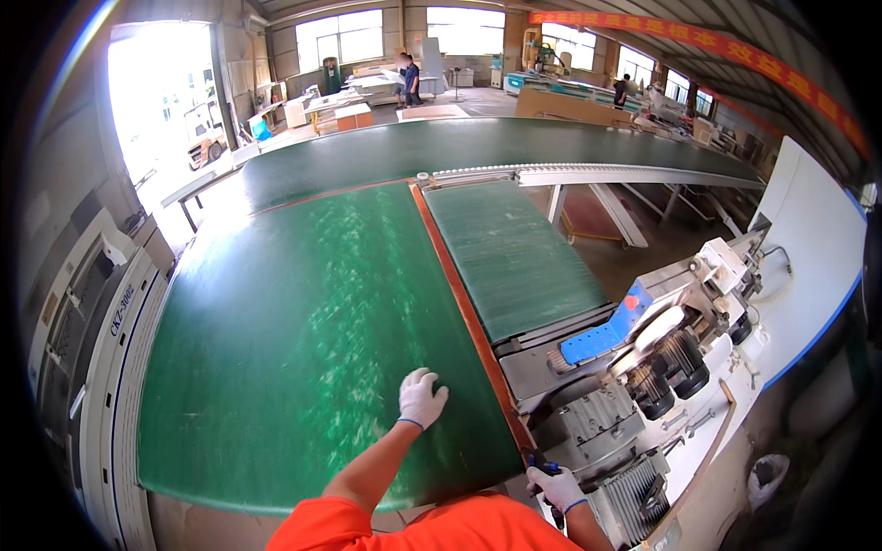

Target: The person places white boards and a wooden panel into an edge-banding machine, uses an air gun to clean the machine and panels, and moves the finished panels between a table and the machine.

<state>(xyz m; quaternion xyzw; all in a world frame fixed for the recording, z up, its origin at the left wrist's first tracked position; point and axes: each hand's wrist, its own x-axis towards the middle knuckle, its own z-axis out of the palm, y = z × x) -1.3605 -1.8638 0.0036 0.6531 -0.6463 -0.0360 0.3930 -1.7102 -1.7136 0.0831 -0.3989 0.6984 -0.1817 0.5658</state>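
Observation:
My left hand (pixel 422 400), in a white knit glove with a blue cuff, is over the wide green conveyor belt (pixel 266 349). Its thumb stands apart from the fingers and nothing shows in it; whether it touches the belt is hard to tell. At the lower right, my right hand (pixel 560 489), gloved alike, is closed around a dark tool with blue parts (pixel 544 466). The fingers hide much of that tool, so its kind is unclear. It is beside the near end of the reddish-brown strip (pixel 464 308) along the belt's right edge.
Right of the strip lie a narrower green belt (pixel 510 253) and a machine with motors (pixel 675 363). Wrenches (pixel 701 422) rest on its white bed. Another belt (pixel 367 151) crosses beyond. A white machine cabinet (pixel 115 395) stands left. People (pixel 411 81) are far off.

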